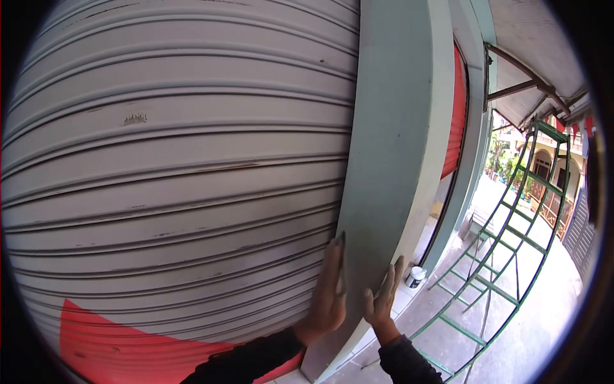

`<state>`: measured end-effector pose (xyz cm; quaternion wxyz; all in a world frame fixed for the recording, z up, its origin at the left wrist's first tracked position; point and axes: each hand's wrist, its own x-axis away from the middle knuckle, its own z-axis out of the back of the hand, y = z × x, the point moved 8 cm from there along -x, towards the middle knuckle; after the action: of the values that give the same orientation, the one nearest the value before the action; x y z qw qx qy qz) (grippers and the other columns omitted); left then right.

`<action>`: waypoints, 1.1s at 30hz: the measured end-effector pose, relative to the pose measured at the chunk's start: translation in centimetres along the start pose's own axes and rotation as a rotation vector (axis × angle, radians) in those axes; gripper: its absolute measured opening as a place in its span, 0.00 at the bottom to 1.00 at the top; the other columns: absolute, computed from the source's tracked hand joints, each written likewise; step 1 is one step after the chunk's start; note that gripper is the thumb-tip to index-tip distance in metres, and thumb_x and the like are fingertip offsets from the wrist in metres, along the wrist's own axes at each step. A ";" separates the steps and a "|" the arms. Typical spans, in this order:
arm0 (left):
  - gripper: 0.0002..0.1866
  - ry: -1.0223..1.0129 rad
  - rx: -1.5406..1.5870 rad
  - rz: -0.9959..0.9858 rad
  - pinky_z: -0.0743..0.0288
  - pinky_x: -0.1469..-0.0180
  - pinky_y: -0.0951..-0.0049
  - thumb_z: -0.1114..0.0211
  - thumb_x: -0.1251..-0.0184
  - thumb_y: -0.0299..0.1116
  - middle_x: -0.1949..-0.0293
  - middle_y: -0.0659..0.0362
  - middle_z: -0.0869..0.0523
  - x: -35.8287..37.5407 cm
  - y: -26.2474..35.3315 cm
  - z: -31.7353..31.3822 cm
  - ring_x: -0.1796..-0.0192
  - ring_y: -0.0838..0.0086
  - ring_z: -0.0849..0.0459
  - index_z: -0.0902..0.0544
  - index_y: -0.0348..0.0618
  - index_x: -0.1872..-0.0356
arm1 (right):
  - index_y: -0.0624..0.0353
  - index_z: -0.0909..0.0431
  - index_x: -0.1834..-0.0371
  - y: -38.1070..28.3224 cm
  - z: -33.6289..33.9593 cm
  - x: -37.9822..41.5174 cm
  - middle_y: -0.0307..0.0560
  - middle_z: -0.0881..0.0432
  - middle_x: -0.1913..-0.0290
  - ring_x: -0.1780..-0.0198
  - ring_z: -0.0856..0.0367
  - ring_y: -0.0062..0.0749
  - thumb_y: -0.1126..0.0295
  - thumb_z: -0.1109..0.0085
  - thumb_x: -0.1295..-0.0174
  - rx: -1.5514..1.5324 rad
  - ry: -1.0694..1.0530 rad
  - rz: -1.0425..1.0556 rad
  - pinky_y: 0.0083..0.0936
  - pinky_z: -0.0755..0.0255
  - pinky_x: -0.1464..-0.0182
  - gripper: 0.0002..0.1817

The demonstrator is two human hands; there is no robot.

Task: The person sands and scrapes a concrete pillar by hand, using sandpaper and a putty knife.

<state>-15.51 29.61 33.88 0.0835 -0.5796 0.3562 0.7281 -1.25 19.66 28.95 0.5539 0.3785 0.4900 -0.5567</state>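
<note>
A pale green pillar (pixel 387 128) rises in front of me, beside a grey roller shutter (pixel 192 147). My left hand (pixel 327 297) is at the pillar's left edge, fingers stretched upward and held together, palm turned toward the pillar. A thin dark strip shows along the inner side of its fingers; I cannot tell what it is. At the pillar's right edge, my right hand (pixel 382 304) has its fingers extended upward and its thumb apart. Its palm faces the pillar from the opposite side, so the lower pillar stands between both hands.
A tall green stepladder (pixel 511 227) stands on the pavement to the right. Behind my right hand, a white paint can (pixel 416 276) sits on the tiled ledge. Red paint (pixel 121 339) covers the shutter's bottom. Farther right are another red shutter (pixel 455 121) and a metal-framed awning (pixel 527 64).
</note>
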 end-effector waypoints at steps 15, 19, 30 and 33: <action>0.33 0.176 -0.411 -0.406 0.59 0.20 0.32 0.55 0.16 0.44 0.17 0.36 0.49 -42.0 11.4 -5.3 0.17 0.32 0.53 0.44 0.43 0.16 | 0.64 0.53 0.15 3.3 -2.7 6.3 0.87 0.55 0.19 0.19 0.56 0.88 0.46 0.49 0.25 0.011 0.057 -0.083 0.77 0.60 0.23 0.45; 0.34 0.139 -0.448 -0.518 0.62 0.20 0.31 0.57 0.16 0.45 0.16 0.36 0.53 -37.1 9.6 -5.9 0.16 0.32 0.56 0.46 0.43 0.16 | 0.63 0.53 0.15 3.2 -2.8 6.5 0.89 0.55 0.20 0.20 0.55 0.89 0.46 0.48 0.25 0.000 0.067 -0.066 0.79 0.60 0.24 0.46; 0.32 0.166 -0.422 -0.424 0.58 0.20 0.32 0.60 0.15 0.44 0.17 0.36 0.48 -47.1 12.5 -3.9 0.17 0.33 0.52 0.45 0.42 0.16 | 0.69 0.53 0.16 2.9 -2.6 6.3 0.92 0.56 0.21 0.20 0.55 0.90 0.47 0.49 0.25 0.015 0.074 -0.010 0.78 0.58 0.24 0.46; 0.33 0.143 -0.460 -0.224 0.62 0.17 0.39 0.66 0.15 0.52 0.15 0.46 0.51 -49.5 12.9 -3.5 0.15 0.42 0.55 0.48 0.54 0.15 | 0.68 0.53 0.15 3.3 -2.8 6.7 0.92 0.56 0.21 0.20 0.55 0.90 0.47 0.50 0.25 0.024 0.065 -0.022 0.79 0.58 0.24 0.47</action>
<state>-4.13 32.45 83.77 0.0045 -0.6692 0.1199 0.7333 1.00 21.05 21.40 0.5270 0.3976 0.5049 -0.5561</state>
